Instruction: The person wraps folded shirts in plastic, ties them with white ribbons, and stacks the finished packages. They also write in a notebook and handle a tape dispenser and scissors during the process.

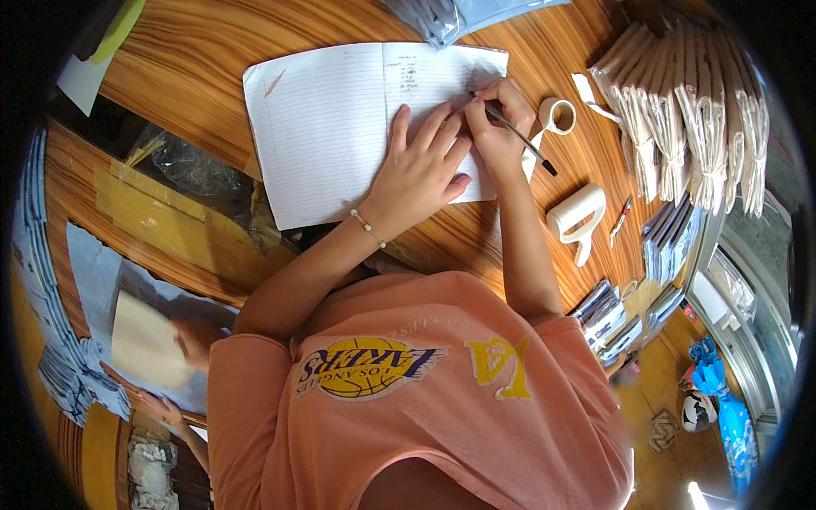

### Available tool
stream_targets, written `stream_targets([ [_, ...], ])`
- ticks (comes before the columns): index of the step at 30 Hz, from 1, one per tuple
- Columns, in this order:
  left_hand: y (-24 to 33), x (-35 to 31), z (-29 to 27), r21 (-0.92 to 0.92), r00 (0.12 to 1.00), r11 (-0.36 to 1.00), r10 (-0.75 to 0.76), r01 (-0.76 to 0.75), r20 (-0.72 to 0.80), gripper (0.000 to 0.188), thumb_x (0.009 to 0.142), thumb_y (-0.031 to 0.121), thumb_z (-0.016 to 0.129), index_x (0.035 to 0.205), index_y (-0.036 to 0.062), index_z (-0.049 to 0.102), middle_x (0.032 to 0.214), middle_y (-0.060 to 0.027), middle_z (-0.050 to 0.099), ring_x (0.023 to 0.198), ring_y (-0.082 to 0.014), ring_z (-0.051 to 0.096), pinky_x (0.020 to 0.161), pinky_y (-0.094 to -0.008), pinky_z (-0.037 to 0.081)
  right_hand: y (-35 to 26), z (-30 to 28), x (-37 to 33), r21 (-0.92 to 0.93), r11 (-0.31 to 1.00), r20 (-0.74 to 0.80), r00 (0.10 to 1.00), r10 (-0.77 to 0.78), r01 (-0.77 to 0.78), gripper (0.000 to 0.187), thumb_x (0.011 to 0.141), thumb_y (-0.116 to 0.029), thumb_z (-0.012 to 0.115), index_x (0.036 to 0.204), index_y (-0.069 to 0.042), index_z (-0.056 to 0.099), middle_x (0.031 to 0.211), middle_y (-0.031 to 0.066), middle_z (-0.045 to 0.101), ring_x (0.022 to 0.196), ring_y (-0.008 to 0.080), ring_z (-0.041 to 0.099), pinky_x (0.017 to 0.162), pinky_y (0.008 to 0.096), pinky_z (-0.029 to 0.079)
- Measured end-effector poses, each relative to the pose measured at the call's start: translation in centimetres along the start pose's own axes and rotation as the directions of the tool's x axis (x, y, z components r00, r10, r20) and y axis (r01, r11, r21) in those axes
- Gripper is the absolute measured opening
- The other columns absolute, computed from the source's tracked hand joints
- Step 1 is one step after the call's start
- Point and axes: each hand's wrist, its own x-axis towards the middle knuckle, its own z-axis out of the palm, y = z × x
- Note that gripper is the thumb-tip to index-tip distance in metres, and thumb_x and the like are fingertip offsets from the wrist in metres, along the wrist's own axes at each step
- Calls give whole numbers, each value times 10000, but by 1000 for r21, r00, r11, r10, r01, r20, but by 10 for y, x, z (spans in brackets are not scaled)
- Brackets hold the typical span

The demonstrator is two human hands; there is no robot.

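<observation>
An open lined notebook (pixel 319 127) lies on the wood-grain table, with a short column of handwriting on its right page. My left hand (pixel 425 170) rests on the notebook, fingers spread, palm down, holding nothing; a beaded bracelet (pixel 367 226) circles that wrist. Closed around a dark pen (pixel 539 158), my right hand (pixel 503 127) sits at the upper right of the right page. The pen tip is near the paper, and I cannot tell whether it touches. Just right of that hand stands a roll of tape (pixel 545 114).
A second pale roll (pixel 563 221) and a red cutter (pixel 621 221) lie to the right. Beige wrapped bundles (pixel 705 119) fill the far right; blue plastic-wrapped packages (pixel 450 17) lie beyond the notebook. At left, another person's hand (pixel 194 342) is by a tan board (pixel 149 340) on blue cloth.
</observation>
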Motion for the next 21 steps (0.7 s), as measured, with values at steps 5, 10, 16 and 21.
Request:
stream_targets([
  [5,0,1,-1,5,1000,1000,4,-4,-10,492,731,357,668,1092,46,545,1254,-138,458,1248,-260,371,1017,-578,215,6,1,0,21,999,-16,999,-31,32,81,635,-9,610,657,-17,533,669,100,560,607,213,539,558,302,441],
  [10,1,1,-1,20,1000,1000,8,-8,-4,493,737,364,661,1092,41,548,1250,-139,460,1246,-261,370,1016,-576,215,6,2,-1,76,997,-20,1000,21,-19,80,630,-10,613,657,-17,538,664,95,557,608,210,542,562,295,444],
  [16,1,2,-1,28,1000,1000,10,-10,1,494,740,371,658,1091,41,552,1250,-130,462,1244,-254,369,1017,-574,213,5,2,0,12,1000,-12,1000,-18,18,85,627,-15,615,655,-16,535,672,98,565,613,215,555,562,297,448],
  [21,1,1,-1,25,1000,1000,5,-5,1,491,738,368,659,1090,43,551,1255,-126,461,1244,-252,369,1017,-571,214,-3,-2,-1,-25,997,35,997,71,-70,81,666,21,596,696,9,522,751,112,592,715,192,580,670,287,464],
])
